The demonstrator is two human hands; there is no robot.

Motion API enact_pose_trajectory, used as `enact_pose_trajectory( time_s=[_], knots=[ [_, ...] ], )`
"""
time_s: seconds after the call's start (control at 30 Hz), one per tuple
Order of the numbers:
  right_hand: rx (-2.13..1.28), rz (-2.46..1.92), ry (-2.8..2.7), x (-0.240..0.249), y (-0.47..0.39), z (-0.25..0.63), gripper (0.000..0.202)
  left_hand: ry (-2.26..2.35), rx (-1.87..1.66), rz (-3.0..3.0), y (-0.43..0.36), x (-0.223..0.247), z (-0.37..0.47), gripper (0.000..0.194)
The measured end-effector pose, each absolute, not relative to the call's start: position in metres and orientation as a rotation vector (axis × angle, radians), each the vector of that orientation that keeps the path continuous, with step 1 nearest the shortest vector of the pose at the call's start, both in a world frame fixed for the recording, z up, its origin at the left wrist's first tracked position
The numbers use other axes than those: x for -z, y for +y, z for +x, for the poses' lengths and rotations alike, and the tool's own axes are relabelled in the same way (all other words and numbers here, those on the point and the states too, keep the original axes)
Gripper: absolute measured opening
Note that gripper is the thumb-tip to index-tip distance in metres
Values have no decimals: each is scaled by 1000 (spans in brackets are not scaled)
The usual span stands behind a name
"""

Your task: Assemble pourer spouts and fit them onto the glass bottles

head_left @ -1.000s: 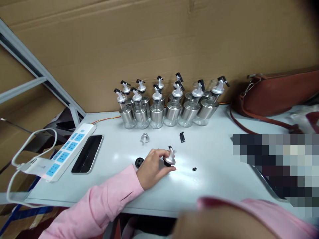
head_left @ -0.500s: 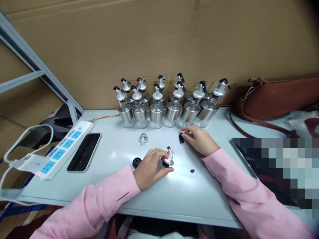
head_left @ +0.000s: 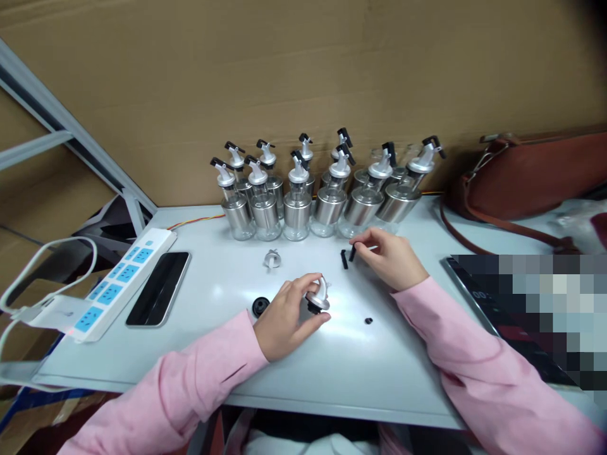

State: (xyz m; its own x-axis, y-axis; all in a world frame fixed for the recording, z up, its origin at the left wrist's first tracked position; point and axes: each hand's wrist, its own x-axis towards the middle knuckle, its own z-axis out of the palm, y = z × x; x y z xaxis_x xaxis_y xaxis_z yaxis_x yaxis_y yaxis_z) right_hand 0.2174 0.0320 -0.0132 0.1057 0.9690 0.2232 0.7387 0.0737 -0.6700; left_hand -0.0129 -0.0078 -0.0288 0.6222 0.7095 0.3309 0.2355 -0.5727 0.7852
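My left hand [head_left: 289,313] holds a silver pourer top [head_left: 319,297] with a black base between thumb and fingers, above the middle of the table. My right hand [head_left: 386,256] pinches a small black lever piece [head_left: 352,253] near the bottles. Just left of it, another black lever piece [head_left: 344,259] lies on the table. A silver pourer part [head_left: 272,259] lies behind my left hand. Beside that hand is a round black cap [head_left: 260,307], partly covered by it. A tiny black part [head_left: 368,321] sits at the right.
Several glass and steel bottles [head_left: 296,212] with pourer tops stand along the back of the table [head_left: 351,379]. At the left are a phone [head_left: 159,289] and a power strip [head_left: 128,275]. A brown bag [head_left: 531,183] and a dark screen [head_left: 502,322] occupy the right.
My right hand has moved slightly right and up, drawing one black lever piece away from the other. The pourer top in my left hand has tilted slightly.
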Motion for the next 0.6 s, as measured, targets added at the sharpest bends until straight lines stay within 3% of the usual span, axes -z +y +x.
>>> enact_pose_trajectory(
  time_s=[0.13, 0.33, 0.6],
  knots=[
    [-880, -1337, -1392, 3, 24, 201, 12, 767, -862, 2138, -8, 27, -14, 46],
    [-1185, -1223, -1254, -3, 13, 183, 25, 754, -877, 2119, -8, 29, -14, 49],
    [-1279, -1137, -1186, 2, 6, 173, 26, 739, -881, 2114, -7, 29, -13, 65]
  ],
)
